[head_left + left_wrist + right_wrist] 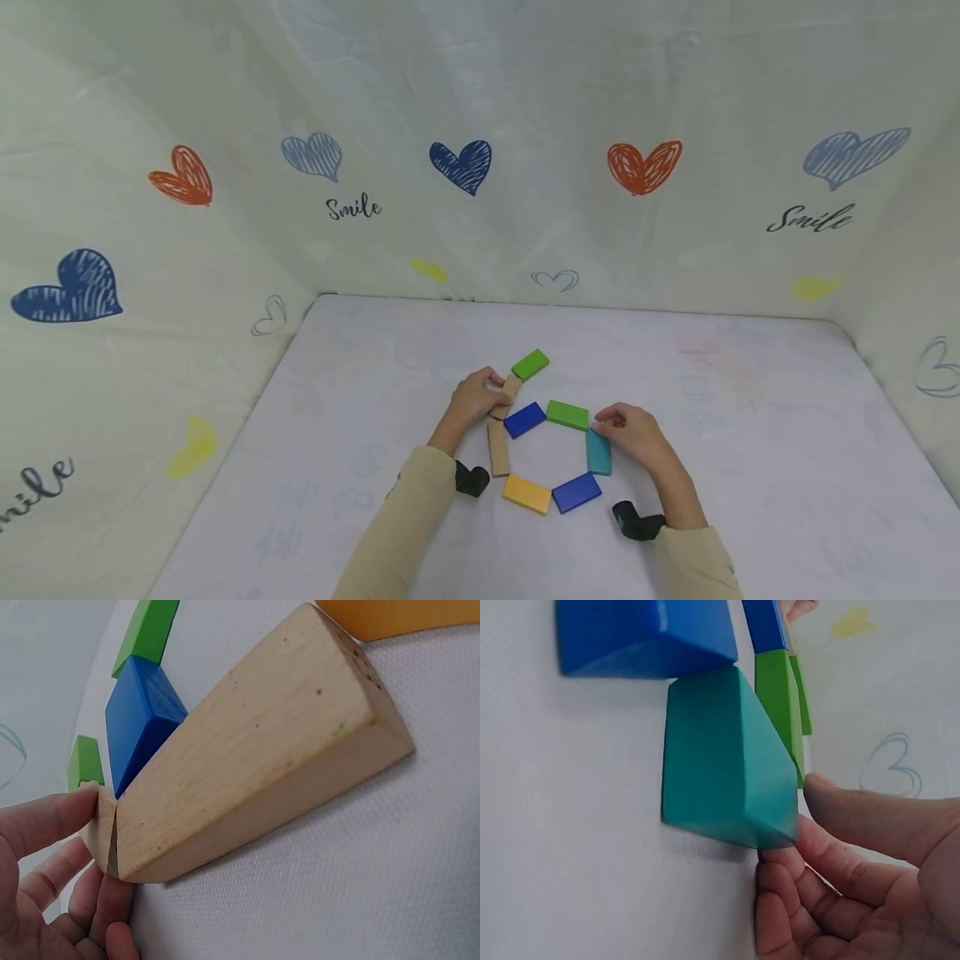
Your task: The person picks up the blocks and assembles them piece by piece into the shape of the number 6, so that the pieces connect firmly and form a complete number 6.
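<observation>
In the head view my left hand (pixel 474 398) pinches the upper plain wooden block (pixel 506 396) between thumb and fingers. Its lower end meets a second wooden block (pixel 255 750), and its upper end touches a green block (pixel 530 365). A dark blue block (pixel 525 420) slants off beside that joint. My right hand (pixel 633 429) has its fingertips at the far end of the teal block (pixel 709 750), close to the corner where it meets another green block (pixel 567 415). No block lies between its thumb and fingers, which are loosely bent.
Nearer to me, a yellow-orange block (pixel 527 494) and another blue block (pixel 577 492) close the lower side of the ring. All lie on a white tabletop (pixel 360 400). A light curtain (pixel 540 100) printed with hearts hangs behind it.
</observation>
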`<state>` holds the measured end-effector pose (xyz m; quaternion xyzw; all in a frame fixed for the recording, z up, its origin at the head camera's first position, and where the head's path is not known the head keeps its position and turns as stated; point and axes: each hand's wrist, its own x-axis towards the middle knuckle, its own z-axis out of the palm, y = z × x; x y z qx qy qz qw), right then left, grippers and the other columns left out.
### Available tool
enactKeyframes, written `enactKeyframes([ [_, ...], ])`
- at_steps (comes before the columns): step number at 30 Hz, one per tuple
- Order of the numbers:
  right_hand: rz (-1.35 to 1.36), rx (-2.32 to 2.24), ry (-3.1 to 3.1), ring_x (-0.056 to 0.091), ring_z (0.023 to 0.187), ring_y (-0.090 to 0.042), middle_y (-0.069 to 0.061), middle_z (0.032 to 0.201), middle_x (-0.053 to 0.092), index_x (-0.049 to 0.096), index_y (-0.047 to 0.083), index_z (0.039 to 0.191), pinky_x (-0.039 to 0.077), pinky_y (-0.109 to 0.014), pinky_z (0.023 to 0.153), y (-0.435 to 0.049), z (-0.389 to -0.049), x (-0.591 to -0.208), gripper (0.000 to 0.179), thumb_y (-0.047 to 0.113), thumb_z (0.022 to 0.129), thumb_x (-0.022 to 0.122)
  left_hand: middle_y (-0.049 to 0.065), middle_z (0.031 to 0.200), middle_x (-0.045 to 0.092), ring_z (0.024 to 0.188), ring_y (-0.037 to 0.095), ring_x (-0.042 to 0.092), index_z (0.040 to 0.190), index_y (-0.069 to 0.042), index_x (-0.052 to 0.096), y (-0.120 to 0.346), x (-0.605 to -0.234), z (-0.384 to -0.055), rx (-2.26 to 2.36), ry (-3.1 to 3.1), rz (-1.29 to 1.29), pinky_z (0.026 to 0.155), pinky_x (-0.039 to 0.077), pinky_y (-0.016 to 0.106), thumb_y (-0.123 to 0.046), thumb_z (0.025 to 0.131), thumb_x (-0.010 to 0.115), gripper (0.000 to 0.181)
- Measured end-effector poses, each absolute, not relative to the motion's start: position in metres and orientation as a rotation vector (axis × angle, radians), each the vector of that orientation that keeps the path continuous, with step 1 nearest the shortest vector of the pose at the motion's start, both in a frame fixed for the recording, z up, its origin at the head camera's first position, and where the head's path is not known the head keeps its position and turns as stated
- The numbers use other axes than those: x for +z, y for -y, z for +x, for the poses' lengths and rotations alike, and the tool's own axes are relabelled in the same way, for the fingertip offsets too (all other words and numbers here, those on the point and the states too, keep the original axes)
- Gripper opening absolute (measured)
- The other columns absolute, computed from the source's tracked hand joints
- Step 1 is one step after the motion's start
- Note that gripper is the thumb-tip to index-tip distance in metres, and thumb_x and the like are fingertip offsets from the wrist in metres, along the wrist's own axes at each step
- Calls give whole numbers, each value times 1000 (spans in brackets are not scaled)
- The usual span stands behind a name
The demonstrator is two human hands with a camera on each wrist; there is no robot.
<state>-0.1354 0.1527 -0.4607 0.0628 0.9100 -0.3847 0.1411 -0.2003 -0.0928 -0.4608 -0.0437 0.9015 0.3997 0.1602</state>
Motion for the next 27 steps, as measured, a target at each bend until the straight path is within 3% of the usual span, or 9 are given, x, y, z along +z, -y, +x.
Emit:
enactKeyframes([
  [7, 173, -1138, -2606, 52, 79, -20, -8, 83, 59, 63, -3, 101, 41, -31, 69, -157, -131, -463, 26, 17, 85, 63, 6, 78, 61, 66, 16, 47, 96, -11, 63, 92, -461, -201, 1128, -2587, -130, 57, 33, 25, -22, 74, 75, 27],
  [16, 115, -1160, -2643, 47, 76, -19, -5, 78, 54, 66, 0, 96, 36, -29, 65, -155, -131, -464, 17, 14, 85, 63, 9, 88, 65, 68, 16, 48, 97, -10, 63, 93, -461, -200, 1138, -2585, -111, 59, 35, 25, -23, 75, 74, 28],
  [27, 68, -1165, -2641, 45, 74, -17, -5, 76, 52, 68, 3, 94, 35, -28, 65, -155, -131, -462, 14, 12, 85, 64, 7, 79, 62, 66, 16, 46, 97, -10, 63, 92, -460, -199, 1130, -2592, -106, 58, 34, 25, -23, 75, 75, 28],
])
